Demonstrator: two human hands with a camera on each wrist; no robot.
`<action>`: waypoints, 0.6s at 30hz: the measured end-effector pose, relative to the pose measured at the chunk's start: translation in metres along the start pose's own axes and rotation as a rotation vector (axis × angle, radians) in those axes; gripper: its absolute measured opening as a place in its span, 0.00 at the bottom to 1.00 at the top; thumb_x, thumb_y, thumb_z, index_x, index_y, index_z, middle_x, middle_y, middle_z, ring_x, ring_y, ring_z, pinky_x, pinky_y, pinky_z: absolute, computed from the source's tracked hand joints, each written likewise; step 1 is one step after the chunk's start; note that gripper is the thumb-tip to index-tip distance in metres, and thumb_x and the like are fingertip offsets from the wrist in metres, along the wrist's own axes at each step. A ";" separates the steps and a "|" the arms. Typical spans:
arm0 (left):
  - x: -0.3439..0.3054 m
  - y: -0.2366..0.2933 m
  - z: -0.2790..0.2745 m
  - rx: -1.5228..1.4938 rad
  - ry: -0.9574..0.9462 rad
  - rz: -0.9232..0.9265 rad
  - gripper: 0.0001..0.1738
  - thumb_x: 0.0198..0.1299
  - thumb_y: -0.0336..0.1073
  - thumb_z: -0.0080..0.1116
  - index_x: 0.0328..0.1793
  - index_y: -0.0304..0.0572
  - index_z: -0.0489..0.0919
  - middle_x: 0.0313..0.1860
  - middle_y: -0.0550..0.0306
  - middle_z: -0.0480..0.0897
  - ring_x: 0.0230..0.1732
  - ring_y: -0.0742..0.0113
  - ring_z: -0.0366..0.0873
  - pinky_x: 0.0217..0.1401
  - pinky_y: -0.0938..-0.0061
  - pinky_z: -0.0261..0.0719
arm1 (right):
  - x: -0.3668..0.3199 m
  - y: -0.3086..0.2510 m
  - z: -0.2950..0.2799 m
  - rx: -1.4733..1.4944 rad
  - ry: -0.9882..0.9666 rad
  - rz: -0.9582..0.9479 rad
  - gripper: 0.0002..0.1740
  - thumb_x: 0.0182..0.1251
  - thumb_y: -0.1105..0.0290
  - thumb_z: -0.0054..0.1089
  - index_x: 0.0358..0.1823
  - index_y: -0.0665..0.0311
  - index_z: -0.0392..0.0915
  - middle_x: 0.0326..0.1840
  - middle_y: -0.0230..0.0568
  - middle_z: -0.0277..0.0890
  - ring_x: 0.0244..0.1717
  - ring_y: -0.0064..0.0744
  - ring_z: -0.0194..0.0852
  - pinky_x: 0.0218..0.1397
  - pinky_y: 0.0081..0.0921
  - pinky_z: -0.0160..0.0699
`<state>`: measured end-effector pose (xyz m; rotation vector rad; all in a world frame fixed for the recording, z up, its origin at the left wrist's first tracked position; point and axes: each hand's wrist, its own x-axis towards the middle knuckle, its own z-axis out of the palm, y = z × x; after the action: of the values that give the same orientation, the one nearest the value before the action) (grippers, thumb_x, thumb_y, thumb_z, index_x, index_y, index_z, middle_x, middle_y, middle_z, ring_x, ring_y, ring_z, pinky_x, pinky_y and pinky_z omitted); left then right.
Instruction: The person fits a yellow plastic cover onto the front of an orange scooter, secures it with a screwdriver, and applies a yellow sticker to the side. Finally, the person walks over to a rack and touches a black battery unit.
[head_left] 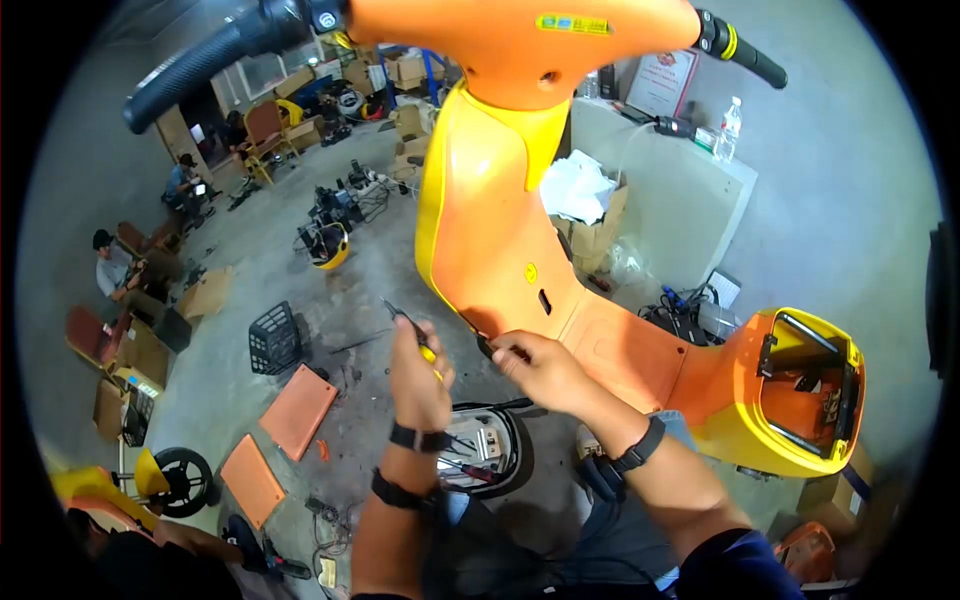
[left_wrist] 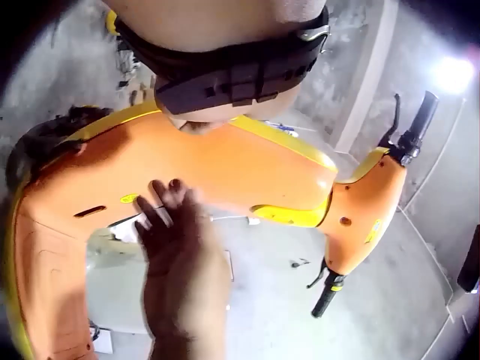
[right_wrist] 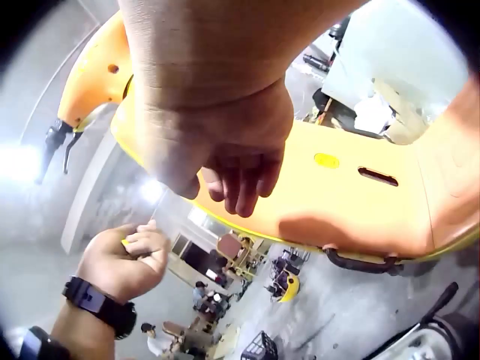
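In the head view my left hand [head_left: 420, 380] grips a screwdriver [head_left: 428, 354] with a yellow and black handle, its thin shaft pointing up and away. My right hand [head_left: 545, 372] is beside the lower edge of the orange and yellow scooter body [head_left: 500, 230]. Its fingers are loosely curled, and the right wrist view shows nothing between them. On that edge sits a black loop-shaped part [right_wrist: 360, 261], partly behind the right hand in the head view. Most of the screwdriver handle is hidden inside the left fist; a yellow bit [right_wrist: 126, 242] shows in the right wrist view.
Below the hands lies an open grey compartment [head_left: 515, 455] with tools in it. Two orange panels [head_left: 298, 410] and a black basket [head_left: 275, 338] are on the floor to the left. Handlebars [head_left: 740, 50] reach out at the top. Seated people [head_left: 125, 270] are farther left.
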<state>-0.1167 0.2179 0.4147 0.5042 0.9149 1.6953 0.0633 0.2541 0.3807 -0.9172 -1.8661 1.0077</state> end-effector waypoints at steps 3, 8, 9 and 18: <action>-0.018 -0.045 -0.004 0.056 -0.052 -0.133 0.21 0.75 0.57 0.47 0.51 0.48 0.74 0.31 0.65 0.71 0.21 0.80 0.64 0.19 0.83 0.57 | -0.011 -0.015 0.004 0.070 -0.102 0.017 0.20 0.69 0.67 0.64 0.57 0.69 0.74 0.48 0.51 0.80 0.47 0.41 0.81 0.54 0.34 0.79; -0.039 -0.046 0.007 0.297 -0.177 -0.171 0.21 0.77 0.53 0.45 0.57 0.44 0.76 0.27 0.70 0.69 0.19 0.85 0.67 0.18 0.86 0.59 | -0.028 -0.034 -0.005 -0.182 -0.004 -0.141 0.38 0.57 0.70 0.75 0.69 0.65 0.66 0.57 0.48 0.75 0.57 0.42 0.76 0.58 0.34 0.77; -0.042 -0.043 0.012 0.296 -0.111 -0.213 0.21 0.77 0.52 0.46 0.59 0.44 0.77 0.26 0.73 0.67 0.18 0.86 0.64 0.18 0.86 0.58 | -0.027 -0.032 -0.009 -0.234 -0.060 -0.217 0.41 0.53 0.70 0.77 0.69 0.65 0.66 0.60 0.50 0.72 0.59 0.46 0.73 0.60 0.35 0.76; -0.027 -0.052 0.001 0.474 -0.371 -0.356 0.22 0.76 0.53 0.50 0.43 0.39 0.79 0.21 0.72 0.68 0.20 0.85 0.57 0.22 0.83 0.54 | -0.027 -0.015 -0.027 -0.358 -0.083 -0.194 0.40 0.53 0.65 0.77 0.67 0.67 0.69 0.59 0.55 0.74 0.58 0.55 0.75 0.60 0.40 0.76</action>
<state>-0.0756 0.1982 0.3782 0.8807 1.0563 1.0154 0.0946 0.2330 0.3949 -0.8846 -2.2020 0.6126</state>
